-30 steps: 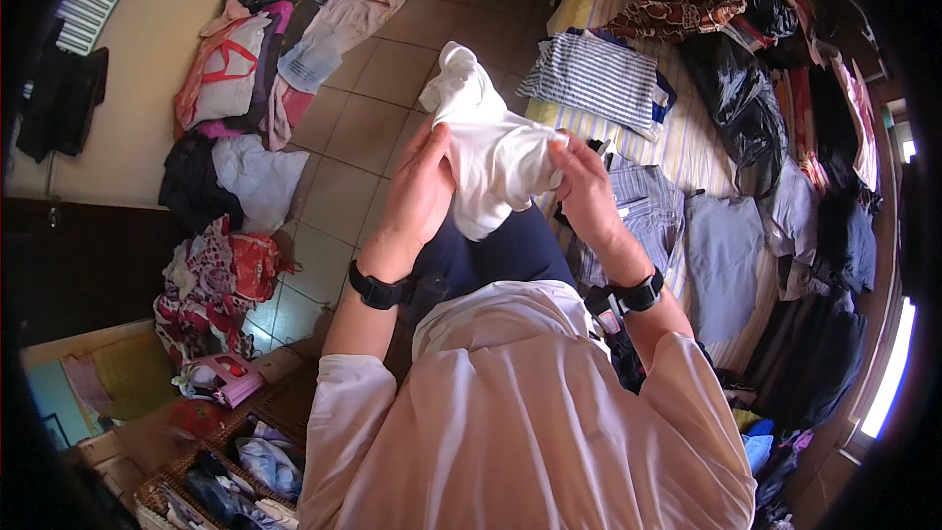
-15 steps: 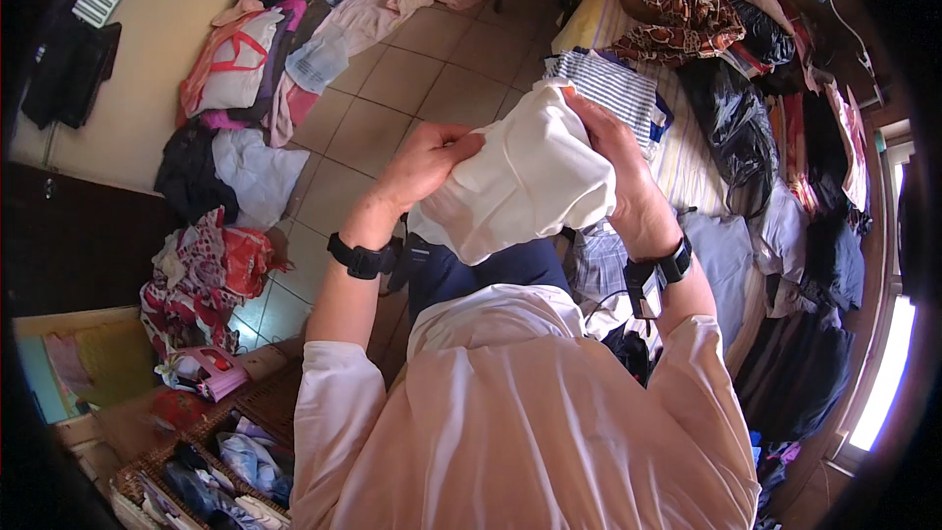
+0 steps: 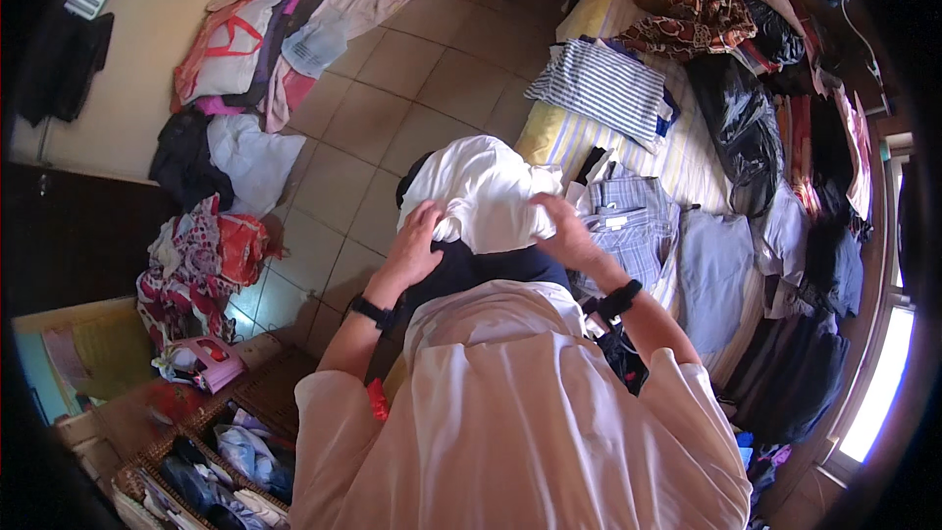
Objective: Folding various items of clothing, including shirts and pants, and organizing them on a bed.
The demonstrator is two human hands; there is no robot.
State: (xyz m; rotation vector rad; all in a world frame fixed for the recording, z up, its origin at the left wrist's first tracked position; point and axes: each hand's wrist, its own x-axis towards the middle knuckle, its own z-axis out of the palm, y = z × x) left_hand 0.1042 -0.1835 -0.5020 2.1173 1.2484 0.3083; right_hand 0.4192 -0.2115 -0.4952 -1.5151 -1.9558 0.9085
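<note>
A white cloth garment (image 3: 481, 191) is draped over my dark-clad knees, its near edge rumpled. My left hand (image 3: 416, 245) has its curled fingers at the garment's left edge, where the fabric bunches beside the thumb. At the opposite edge, my right hand (image 3: 569, 236) grips the cloth between bent fingers and thumb. Part of each grip is hidden in the folds. Right of my right hand, a grey checked garment (image 3: 628, 221) lies on the bed, with a striped folded shirt (image 3: 603, 88) farther back.
Clothes heaps cover the bed (image 3: 549, 132) on the right, with a black plastic bag (image 3: 736, 128) and a grey garment (image 3: 716, 275) among them. Along the left lie a white-and-red bag (image 3: 231, 49) and a patterned cloth (image 3: 186, 275). A wicker basket (image 3: 201, 417) stands at lower left.
The white garment has come down from raised hands onto my knees and spread out. Both hands have lowered with it, the right one moving left. The checked garment on the bed shows more fully.
</note>
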